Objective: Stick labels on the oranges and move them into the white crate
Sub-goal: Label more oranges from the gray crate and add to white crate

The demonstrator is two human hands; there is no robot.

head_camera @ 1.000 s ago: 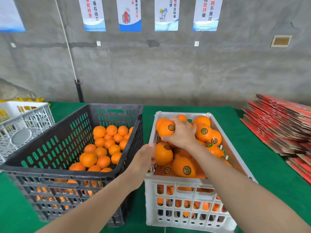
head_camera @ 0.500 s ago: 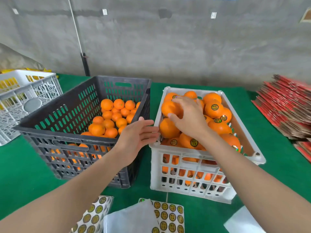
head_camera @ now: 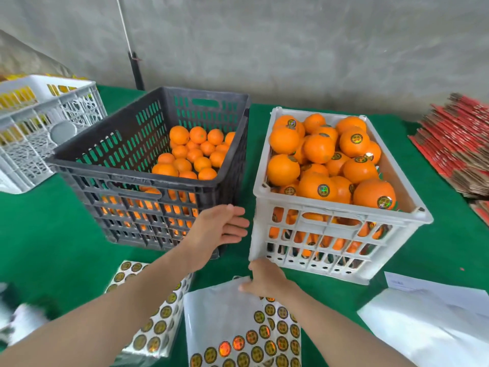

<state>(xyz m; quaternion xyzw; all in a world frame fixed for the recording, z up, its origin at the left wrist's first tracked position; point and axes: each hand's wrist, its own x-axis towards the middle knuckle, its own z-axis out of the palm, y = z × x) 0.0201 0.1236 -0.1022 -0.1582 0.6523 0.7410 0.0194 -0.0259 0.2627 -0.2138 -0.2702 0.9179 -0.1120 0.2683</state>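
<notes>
Two crates sit side by side on the green cloth (head_camera: pixel 53 247), mid-frame. The white crate (head_camera: pixel 330 207), right of ctr, is heaped past its rim w/ labelled oranges (head_camera: pixel 317 186); most that face up show a round dark-and-gold sticker. The black crate (head_camera: pixel 127 170), left of ctr, holds unlabelled oranges (head_camera: pixel 194 154) piled toward its far right side, well below the rim.

L hand (head_camera: pixel 219 229) is just below ctr, in the gap btwn the two crates and in front of the black crate's near right corner. Its fingers are straight and loosely spread and it holds nothing. The fingertips are near the white crate's left wall; can't tell if they touch it.

R hand (head_camera: pixel 267 280) is lower ctr, just below the white crate's near left corner, back of hand up. Its fingers bend down onto the top edge of a label sheet (head_camera: pixel 238 327) and its thumb lies on the sheet's blank white part. The fingertips are hidden, so can't tell if it pinches the sheet or only rests on it.

That sheet lies btm ctr w/ rows of round labels on its lower part. A 2nd label sheet (head_camera: pixel 158 327) lies to its left, partly under the L forearm. White paper (head_camera: pixel 436 327) is btm right. Upper left there's another white slatted crate (head_camera: pixel 39 123), and at the right edge a stack of flat red cartons (head_camera: pixel 460 149).
</notes>
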